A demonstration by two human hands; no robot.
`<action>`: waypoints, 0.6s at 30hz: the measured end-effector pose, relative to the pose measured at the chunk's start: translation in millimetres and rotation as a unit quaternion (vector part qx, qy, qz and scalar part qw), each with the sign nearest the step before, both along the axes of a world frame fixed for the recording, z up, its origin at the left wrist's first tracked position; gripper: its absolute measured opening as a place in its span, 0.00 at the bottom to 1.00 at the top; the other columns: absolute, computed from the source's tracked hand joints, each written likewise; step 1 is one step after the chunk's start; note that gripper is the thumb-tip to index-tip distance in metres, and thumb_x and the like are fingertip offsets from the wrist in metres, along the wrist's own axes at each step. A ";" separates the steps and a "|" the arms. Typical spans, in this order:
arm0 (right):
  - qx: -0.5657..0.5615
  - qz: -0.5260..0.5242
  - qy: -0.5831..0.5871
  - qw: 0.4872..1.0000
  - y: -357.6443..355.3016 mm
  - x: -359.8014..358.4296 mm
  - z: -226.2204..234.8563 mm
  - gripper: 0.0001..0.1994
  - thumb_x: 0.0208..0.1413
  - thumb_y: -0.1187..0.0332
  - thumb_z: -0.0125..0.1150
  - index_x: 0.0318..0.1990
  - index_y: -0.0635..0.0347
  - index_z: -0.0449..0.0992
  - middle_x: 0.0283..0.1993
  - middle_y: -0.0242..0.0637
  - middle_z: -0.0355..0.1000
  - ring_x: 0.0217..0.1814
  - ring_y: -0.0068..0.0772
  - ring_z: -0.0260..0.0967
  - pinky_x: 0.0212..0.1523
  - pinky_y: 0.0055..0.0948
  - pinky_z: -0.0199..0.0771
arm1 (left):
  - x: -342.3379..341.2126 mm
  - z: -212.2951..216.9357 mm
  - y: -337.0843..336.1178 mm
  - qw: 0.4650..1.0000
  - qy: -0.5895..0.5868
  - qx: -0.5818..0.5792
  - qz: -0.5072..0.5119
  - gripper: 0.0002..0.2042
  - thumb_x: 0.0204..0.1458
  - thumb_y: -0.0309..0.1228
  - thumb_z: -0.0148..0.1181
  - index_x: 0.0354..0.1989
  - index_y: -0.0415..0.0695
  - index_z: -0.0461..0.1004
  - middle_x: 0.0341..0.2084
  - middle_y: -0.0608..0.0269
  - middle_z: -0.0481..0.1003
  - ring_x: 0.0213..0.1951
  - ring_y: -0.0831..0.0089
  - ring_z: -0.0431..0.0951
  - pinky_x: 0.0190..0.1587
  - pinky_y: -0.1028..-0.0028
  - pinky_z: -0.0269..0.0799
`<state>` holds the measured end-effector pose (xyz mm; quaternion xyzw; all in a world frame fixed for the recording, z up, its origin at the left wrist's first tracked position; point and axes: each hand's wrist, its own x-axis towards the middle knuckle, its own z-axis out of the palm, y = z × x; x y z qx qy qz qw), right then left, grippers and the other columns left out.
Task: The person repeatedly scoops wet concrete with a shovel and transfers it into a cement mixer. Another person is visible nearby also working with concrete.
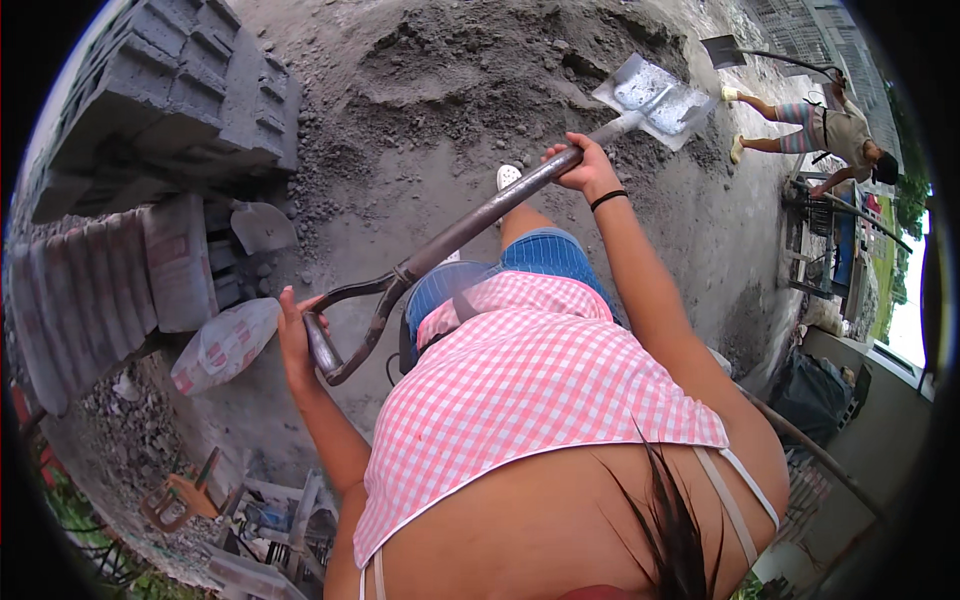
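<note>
A metal shovel [490, 212] lies slantwise across the front of my body, its blade [655, 100] to the far right. At the lower left end, my left hand [298, 335] holds the shovel's D-shaped handle, with some fingers pointing up beside the grip. My right hand [587, 168], wearing a dark band at the wrist, is closed round the shaft close to the blade. The blade's pale, worn face is turned up over the edge of a grey sand pile [470, 70]. No load of sand is visible on it.
Stacked concrete blocks [170, 100] stand at the far left, near a second shovel's blade [263, 227]. Full sacks [90, 290] and a single sack [228, 345] lie nearer. Another person [825, 130] with a shovel [724, 51] stands at the right. A handsaw [185, 497] lies lower left.
</note>
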<state>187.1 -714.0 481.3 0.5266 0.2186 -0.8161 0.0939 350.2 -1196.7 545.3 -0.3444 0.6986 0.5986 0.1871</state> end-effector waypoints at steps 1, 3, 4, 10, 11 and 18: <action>-0.033 -0.002 -0.003 0.999 8.8 -27.8 -11.4 0.16 0.49 0.66 0.54 0.39 0.68 0.60 0.34 0.43 0.61 0.35 0.41 0.62 0.45 0.49 0.64 | -11.2 -3.4 4.4 1.000 0.022 -0.005 -0.020 0.38 0.52 0.63 0.35 0.35 0.34 0.77 0.11 0.66 0.67 0.16 0.81 0.66 0.19 0.81 0.58; -0.051 0.039 0.003 0.998 20.5 -76.5 -20.9 0.25 0.50 0.65 0.53 0.50 0.70 0.52 0.44 0.49 0.58 0.43 0.46 0.60 0.50 0.53 0.60 | -51.3 16.3 38.5 0.999 0.021 -0.029 -0.037 0.37 0.52 0.62 0.36 0.34 0.35 0.77 0.12 0.67 0.68 0.16 0.81 0.65 0.20 0.80 0.57; -0.012 0.064 0.027 0.997 26.0 -98.6 -30.4 0.25 0.50 0.65 0.52 0.51 0.70 0.53 0.47 0.51 0.58 0.49 0.52 0.60 0.53 0.56 0.58 | -75.5 29.3 60.5 0.997 0.025 -0.050 -0.058 0.36 0.52 0.60 0.37 0.34 0.35 0.77 0.12 0.67 0.68 0.16 0.81 0.64 0.20 0.80 0.56; -0.025 0.345 0.090 0.934 -1.8 -117.2 -23.1 0.15 0.53 0.59 0.49 0.41 0.61 0.66 0.47 0.44 0.59 0.54 0.51 0.59 0.47 0.53 0.66 | -220.2 12.6 234.0 0.919 0.015 -0.280 -0.276 0.31 0.51 0.59 0.38 0.35 0.43 0.78 0.24 0.47 0.75 0.32 0.53 0.76 0.36 0.61 0.68; -0.013 0.402 0.094 0.911 -9.5 -106.0 -18.0 0.15 0.53 0.57 0.49 0.38 0.60 0.69 0.45 0.40 0.61 0.52 0.46 0.61 0.43 0.49 0.69 | -237.1 -11.5 269.3 0.919 0.057 -0.275 -0.278 0.31 0.51 0.59 0.38 0.35 0.43 0.77 0.30 0.46 0.75 0.38 0.50 0.75 0.40 0.60 0.68; 0.428 0.673 0.354 0.488 43.5 -86.9 10.2 0.28 0.44 0.55 0.60 0.49 0.68 0.68 0.48 0.48 0.67 0.50 0.42 0.64 0.51 0.34 0.62 | -266.6 -63.6 361.2 0.910 0.003 -0.249 -0.332 0.32 0.53 0.58 0.36 0.36 0.39 0.75 0.31 0.42 0.74 0.40 0.46 0.73 0.43 0.58 0.67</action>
